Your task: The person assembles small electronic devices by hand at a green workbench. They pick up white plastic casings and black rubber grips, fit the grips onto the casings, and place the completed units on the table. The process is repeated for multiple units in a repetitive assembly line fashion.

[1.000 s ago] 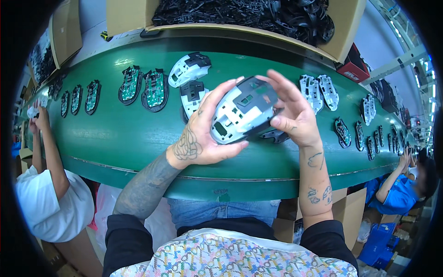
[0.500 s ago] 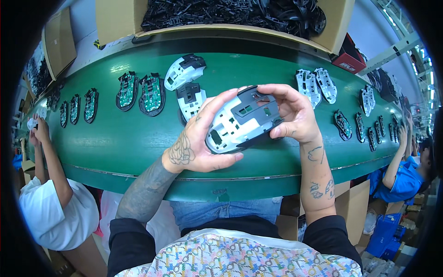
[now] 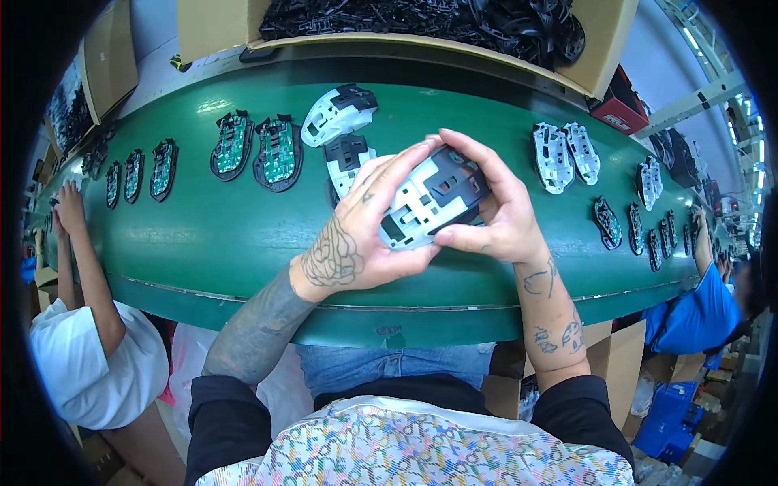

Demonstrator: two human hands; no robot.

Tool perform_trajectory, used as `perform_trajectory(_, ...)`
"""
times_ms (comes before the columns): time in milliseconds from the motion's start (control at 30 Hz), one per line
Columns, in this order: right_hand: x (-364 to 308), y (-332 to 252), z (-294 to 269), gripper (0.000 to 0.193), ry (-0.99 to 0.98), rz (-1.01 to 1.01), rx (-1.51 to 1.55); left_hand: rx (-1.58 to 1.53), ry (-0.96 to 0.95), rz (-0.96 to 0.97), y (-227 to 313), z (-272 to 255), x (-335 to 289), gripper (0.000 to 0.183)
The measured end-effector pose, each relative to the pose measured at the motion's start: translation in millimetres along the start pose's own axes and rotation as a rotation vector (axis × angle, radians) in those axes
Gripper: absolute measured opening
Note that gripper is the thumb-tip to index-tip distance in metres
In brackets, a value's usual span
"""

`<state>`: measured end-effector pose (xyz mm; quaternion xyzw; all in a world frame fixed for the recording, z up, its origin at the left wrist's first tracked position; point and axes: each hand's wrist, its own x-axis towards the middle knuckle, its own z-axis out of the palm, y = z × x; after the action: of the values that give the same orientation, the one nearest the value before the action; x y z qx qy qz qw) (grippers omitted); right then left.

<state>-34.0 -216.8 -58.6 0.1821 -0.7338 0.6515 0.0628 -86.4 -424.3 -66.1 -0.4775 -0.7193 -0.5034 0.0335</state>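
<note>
Between both hands I hold a white and black computer mouse shell, lifted over the green work surface and tilted. My left hand wraps round its left side, thumb at the near edge. On the other side my right hand grips the dark end, thumb low and fingers over the top. Its underside is hidden. Just beyond my left hand sit two similar shells, a white and black mouse shell and a partly covered mouse shell.
Mouse bases with green circuit boards line the green work surface on both sides. White shells lie at the right. A cardboard box of black parts stands at the back. Co-workers sit left and right.
The mouse shell has turned and tilted in my hands. My right thumb has moved down and left, nearer my left thumb. The objects on the surface appear shifted slightly right in view.
</note>
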Motion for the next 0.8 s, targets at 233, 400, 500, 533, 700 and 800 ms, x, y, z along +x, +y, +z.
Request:
perform_trajectory(233,1,2,7,0.094,0.077,0.053,0.117,-0.166,-0.027,-0.075,-6,-1,0,0.091)
perform_trajectory(400,5,4,8,0.097,0.196,0.149,0.258,-0.393,-0.11,-0.24,-15,-2,-5,0.1)
perform_trajectory(500,8,0,17,0.098,0.283,0.195,0.397,-0.688,-0.058,-0.295,-11,-1,-3,0.097)
perform_trajectory(533,7,10,19,0.098,0.23,0.129,0.314,-0.78,-0.012,-0.306,-8,1,-3,0.095)
perform_trajectory(700,9,0,25,0.096,0.36,0.141,0.341,-0.404,-0.064,-0.183,-19,0,-5,0.08)
perform_trajectory(800,12,2,0,0.094,0.554,0.113,-0.271,0.378,0.007,0.035,-29,-12,0,0.057)
